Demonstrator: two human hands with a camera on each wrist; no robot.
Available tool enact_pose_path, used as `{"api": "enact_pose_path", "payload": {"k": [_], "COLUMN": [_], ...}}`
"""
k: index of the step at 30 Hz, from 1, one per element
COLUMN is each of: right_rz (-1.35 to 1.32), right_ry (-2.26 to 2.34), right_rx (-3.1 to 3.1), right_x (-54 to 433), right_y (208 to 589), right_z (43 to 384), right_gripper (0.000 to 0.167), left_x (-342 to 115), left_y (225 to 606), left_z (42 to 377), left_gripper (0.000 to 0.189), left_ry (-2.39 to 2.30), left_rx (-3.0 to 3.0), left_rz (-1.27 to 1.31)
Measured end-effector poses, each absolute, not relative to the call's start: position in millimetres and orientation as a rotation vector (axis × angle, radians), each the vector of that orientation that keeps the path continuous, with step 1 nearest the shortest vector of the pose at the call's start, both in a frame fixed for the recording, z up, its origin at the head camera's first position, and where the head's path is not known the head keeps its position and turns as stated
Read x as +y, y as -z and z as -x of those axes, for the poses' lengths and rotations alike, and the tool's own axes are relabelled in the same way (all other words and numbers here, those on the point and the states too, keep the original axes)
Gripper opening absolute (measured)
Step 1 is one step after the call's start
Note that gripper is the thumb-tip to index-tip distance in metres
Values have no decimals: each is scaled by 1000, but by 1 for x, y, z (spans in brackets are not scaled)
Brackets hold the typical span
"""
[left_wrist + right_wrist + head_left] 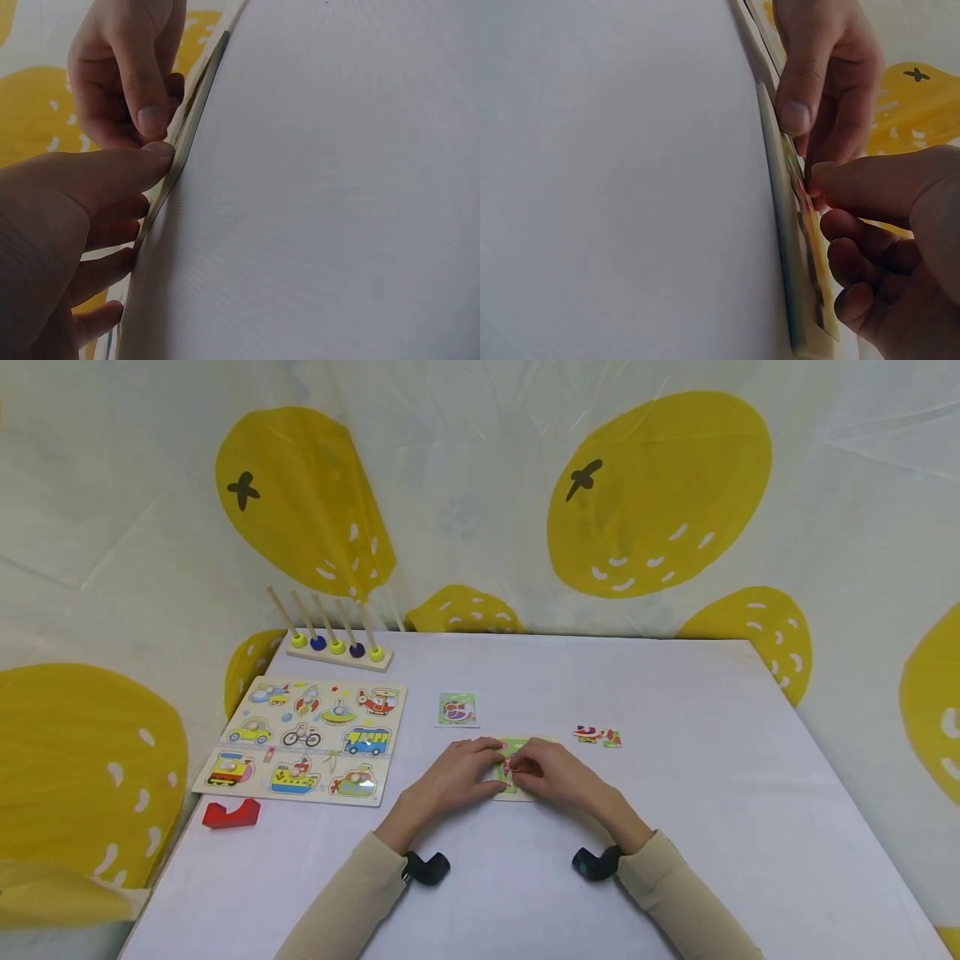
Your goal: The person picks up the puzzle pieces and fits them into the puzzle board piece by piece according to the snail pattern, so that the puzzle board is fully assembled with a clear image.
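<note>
In the head view, a small jigsaw puzzle board (513, 746) with a green picture lies flat at mid-table. My left hand (461, 772) holds its left side, thumb low and forefinger high. From the right, my right hand (558, 774) reaches over the board and pinches a small red-and-white puzzle piece (510, 768) at its surface; the fingers hide most of it. Edge-on in the right wrist view, the board (780, 217) shows a raised picture layer. Two or so loose puzzle pieces (598, 736) lie to the right, near a small picture card (457, 710) on the far left side of the board.
A wooden vehicle peg puzzle (300, 739) lies at the left, with a red curved block (231, 814) below it. Behind stands a rack of wooden rods with beads (337, 652). The white table (712, 827) meets a patterned curtain (480, 485) at the back.
</note>
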State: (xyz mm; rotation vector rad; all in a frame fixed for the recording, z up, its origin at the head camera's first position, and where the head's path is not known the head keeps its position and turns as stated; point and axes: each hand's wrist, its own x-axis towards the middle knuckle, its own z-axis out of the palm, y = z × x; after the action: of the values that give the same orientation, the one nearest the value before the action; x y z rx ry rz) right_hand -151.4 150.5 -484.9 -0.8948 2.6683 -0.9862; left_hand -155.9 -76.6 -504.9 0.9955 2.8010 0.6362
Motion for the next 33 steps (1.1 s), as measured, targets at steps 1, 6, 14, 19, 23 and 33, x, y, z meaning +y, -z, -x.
{"api": "enact_pose_path", "payload": {"k": [1, 6, 14, 19, 23, 33], "right_rz": [879, 799, 678, 669, 608, 504], "right_ry": [993, 984, 994, 1005, 1014, 976], "right_rx": [2674, 2732, 2785, 2833, 2858, 2902], "right_x": [152, 161, 179, 192, 202, 223], "right_y": [484, 479, 471, 467, 464, 470], "right_z": [152, 157, 165, 170, 174, 185], "right_gripper": [14, 17, 27, 30, 32, 33], "left_x": [-77, -77, -76, -76, -76, -76], "left_y": [505, 505, 506, 504, 503, 503], "left_z": [156, 156, 156, 155, 154, 154], "left_gripper": [49, 50, 50, 50, 50, 51], "left_ry": [-639, -647, -647, -637, -640, -635], "left_rx": [2798, 2792, 2790, 2787, 2792, 2800], "left_rz": [-988, -976, -990, -986, -987, -984]}}
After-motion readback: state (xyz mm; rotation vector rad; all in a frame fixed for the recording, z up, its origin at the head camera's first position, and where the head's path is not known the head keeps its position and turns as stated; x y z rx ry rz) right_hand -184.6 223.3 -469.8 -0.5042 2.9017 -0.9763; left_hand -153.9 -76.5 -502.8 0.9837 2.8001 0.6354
